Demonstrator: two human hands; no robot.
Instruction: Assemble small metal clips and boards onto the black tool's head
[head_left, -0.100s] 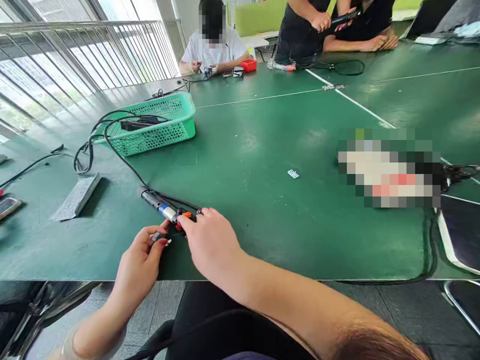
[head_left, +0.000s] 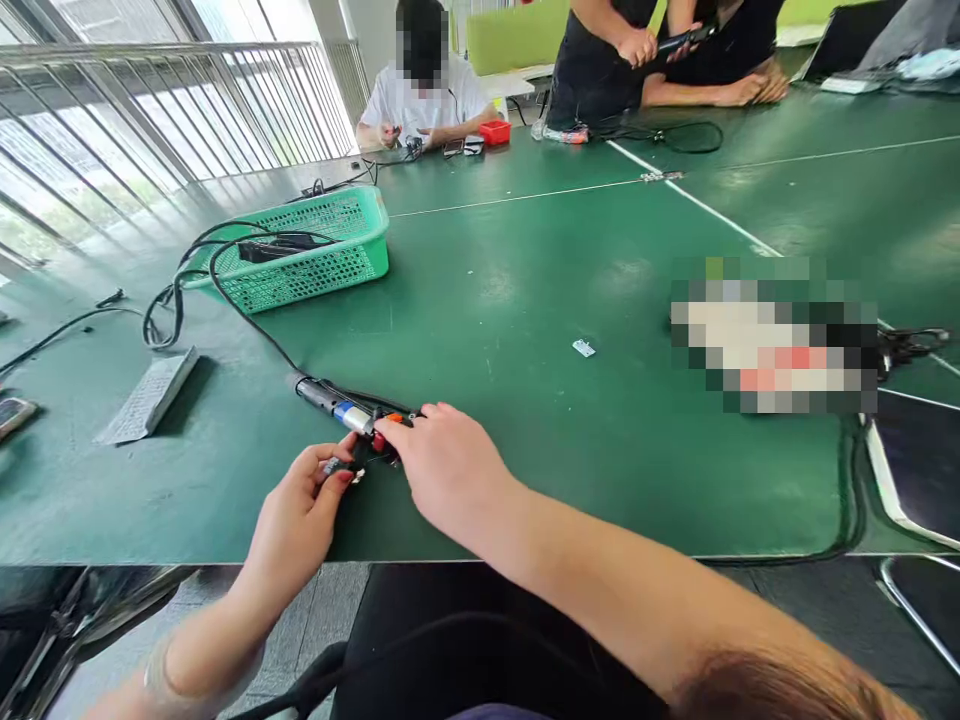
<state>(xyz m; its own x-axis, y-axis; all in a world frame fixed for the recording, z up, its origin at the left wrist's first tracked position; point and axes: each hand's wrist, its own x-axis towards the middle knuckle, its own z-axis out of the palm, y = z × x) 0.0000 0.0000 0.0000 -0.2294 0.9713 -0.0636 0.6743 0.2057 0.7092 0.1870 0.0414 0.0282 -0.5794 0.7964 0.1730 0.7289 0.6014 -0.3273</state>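
Two bare hands work near the front edge of a green table (head_left: 487,520). The left hand (head_left: 296,505) pinches a small part (head_left: 335,467) between thumb and fingers; the part's far end is too small to make out. The right hand (head_left: 457,470) lies over the front end of a slim tool (head_left: 324,398) with a blue band, its thumb beside an orange and red piece; whether its hidden fingers clamp the tool or only rest on it cannot be told. The tool lies slantwise on the table, just beyond the left hand, and a black cable (head_left: 247,315) loops from its rear toward a green basket (head_left: 315,278). Likely faults: the stiff loop could pull the tool round if the right hand's hold is light; the small part, held only by the fingertips, could slip and, being near the edge, drop to the floor (head_left: 334,590); and the closely set fingers could block one another or hide a misalignment.
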